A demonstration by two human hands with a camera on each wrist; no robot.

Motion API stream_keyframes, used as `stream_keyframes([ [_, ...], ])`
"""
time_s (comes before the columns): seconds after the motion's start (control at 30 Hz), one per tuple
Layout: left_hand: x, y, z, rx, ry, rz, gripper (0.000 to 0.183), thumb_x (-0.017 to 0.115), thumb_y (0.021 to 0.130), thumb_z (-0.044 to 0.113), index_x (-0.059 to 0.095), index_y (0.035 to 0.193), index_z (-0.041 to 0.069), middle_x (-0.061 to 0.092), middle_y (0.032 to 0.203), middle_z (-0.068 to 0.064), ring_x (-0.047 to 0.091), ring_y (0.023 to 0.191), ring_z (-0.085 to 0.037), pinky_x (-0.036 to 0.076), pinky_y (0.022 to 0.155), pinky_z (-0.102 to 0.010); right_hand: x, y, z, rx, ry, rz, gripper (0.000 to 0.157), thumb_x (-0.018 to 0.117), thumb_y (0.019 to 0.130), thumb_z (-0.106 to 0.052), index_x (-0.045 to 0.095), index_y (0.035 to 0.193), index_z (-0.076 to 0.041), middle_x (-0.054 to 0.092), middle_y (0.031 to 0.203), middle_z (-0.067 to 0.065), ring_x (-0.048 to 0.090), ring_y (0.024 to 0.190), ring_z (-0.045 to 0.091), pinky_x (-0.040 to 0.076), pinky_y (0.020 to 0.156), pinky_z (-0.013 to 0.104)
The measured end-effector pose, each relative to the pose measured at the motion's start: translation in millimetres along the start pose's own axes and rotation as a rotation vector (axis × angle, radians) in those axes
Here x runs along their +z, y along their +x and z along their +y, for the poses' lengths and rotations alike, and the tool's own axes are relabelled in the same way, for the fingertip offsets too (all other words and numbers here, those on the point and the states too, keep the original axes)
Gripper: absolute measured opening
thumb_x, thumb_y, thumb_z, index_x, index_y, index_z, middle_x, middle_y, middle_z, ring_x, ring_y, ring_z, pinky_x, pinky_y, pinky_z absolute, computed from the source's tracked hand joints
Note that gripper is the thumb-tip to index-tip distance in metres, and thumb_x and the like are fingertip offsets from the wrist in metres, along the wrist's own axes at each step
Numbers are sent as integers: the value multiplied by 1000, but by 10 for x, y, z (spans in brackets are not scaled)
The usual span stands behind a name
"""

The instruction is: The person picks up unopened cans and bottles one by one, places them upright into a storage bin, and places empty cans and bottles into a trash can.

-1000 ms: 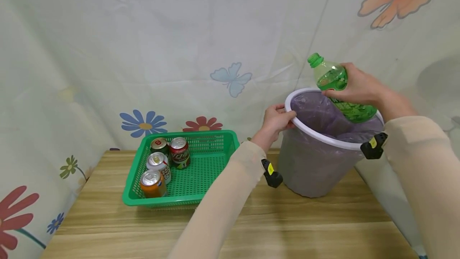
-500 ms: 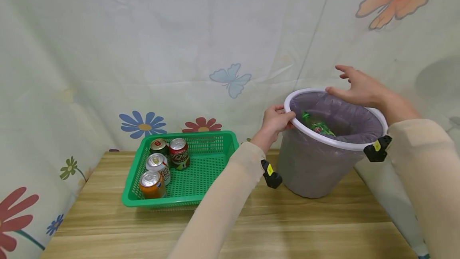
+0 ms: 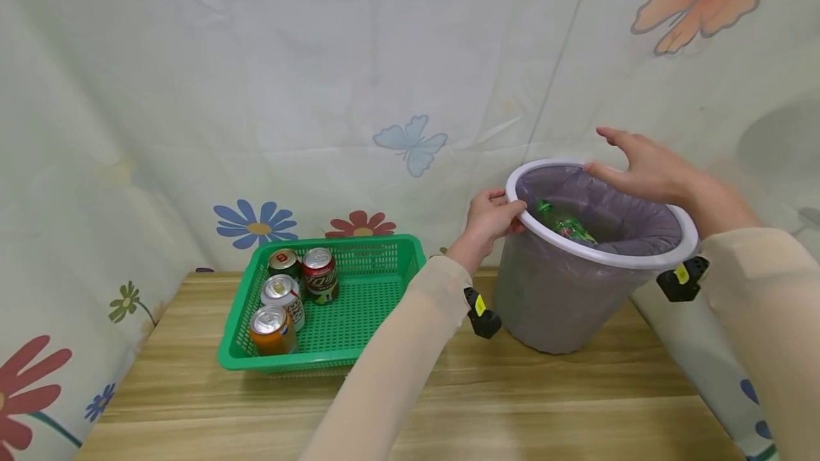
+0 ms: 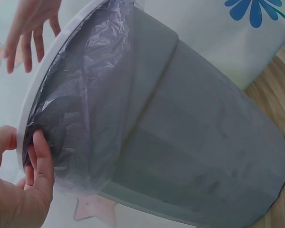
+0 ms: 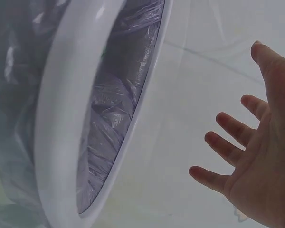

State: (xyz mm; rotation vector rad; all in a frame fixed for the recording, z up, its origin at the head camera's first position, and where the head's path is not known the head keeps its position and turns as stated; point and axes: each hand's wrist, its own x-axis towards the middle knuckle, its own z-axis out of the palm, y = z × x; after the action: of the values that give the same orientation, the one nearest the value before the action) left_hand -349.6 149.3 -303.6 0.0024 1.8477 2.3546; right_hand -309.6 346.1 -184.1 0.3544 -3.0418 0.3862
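Observation:
A grey trash bin (image 3: pixel 551 304) with a white rim (image 3: pixel 596 255) and a purple plastic liner (image 3: pixel 615 205) stands on the right of the table, slightly tilted. My left hand (image 3: pixel 488 219) pinches the rim on its left side, thumb on top and fingers below. In the left wrist view the fingers (image 4: pixel 42 156) press against the liner under the rim. Inside the bin lies a green plastic bottle (image 3: pixel 573 228), partly hidden by the rim. My right hand (image 3: pixel 653 169) hovers over the bin's far right side, its fingers spread and holding nothing, as the right wrist view also shows.
A green plastic basket (image 3: pixel 365 319) sits left of the bin. Several drink cans stand along its left side, among them an orange can (image 3: pixel 272 333) and a dark red can (image 3: pixel 320 276). Behind the wooden table (image 3: pixel 487 404) hangs a patterned cloth (image 3: pixel 307 91).
The right hand has let go of the green bottle, which dropped into the bin. That hand has since shifted slightly right and down. The left hand stays on the rim.

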Motion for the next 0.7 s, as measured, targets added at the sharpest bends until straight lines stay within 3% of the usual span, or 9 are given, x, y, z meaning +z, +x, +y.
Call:
stream_keyframes([
  [0.2,4,-6,-21,2,-2,10,39,69,80,7,52,115,7,67,91,-4,61,59,-15,55,57,-29,83,-69,34,-52,-1,84,71,48,92,-43,22,145,-4,31,139,31,28,125,48,25,95,64],
  [0.5,-11,-26,-51,41,13,25,36,71,79,13,54,110,6,65,86,-3,59,57,-15,55,56,-29,206,-188,49,-109,25,256,49,53,92,-30,46,127,3,49,121,27,44,109,43,36,85,59],
  [0.6,-16,-43,-63,56,35,22,37,72,79,17,55,110,7,63,86,-2,60,57,-16,55,56,-30,252,-231,68,-103,30,305,39,52,92,-28,52,116,3,55,109,24,50,100,39,40,79,54],
  [0.7,-19,-52,-73,65,64,19,37,72,80,20,54,111,8,62,87,-1,61,61,-15,55,57,-29,306,-278,103,-107,-5,363,27,55,91,-24,56,98,1,57,87,17,51,78,30,42,65,40],
])
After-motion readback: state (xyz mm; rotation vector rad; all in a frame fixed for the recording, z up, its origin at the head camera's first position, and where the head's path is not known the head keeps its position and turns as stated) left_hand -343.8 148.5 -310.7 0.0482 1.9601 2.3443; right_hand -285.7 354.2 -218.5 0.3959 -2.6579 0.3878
